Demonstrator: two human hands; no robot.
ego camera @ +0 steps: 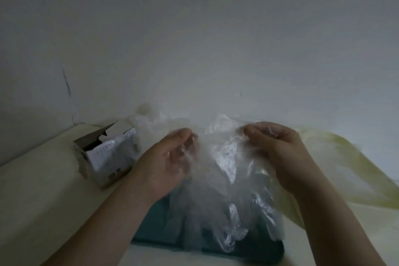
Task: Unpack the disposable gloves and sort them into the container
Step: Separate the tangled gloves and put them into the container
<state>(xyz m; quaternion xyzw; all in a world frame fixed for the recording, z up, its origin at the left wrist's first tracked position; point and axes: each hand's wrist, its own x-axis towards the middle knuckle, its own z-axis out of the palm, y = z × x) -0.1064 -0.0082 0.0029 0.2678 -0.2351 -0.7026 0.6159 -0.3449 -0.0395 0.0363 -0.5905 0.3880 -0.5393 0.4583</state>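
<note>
Fingers of both hands pinch a bunch of clear disposable gloves [224, 170]: left hand [170, 162] grips its left edge, right hand [274, 149] curled tight on its top right. Gloves hang over a dark teal container [254, 250] on the pale table [43, 196]. Opened cardboard box [108, 153] sits left, apart from the hands.

The surface [43, 196] is pale cream and fills the lower part of the frame, meeting the grey wall behind. On it, at the middle left, stands an opened cardboard box [108, 155] with its flaps up, tilted a little. At the lower centre lies a dark teal container [151, 229], flat on the surface. At the right edge a yellowish blurred sheet [349, 164] spreads over it.
</note>
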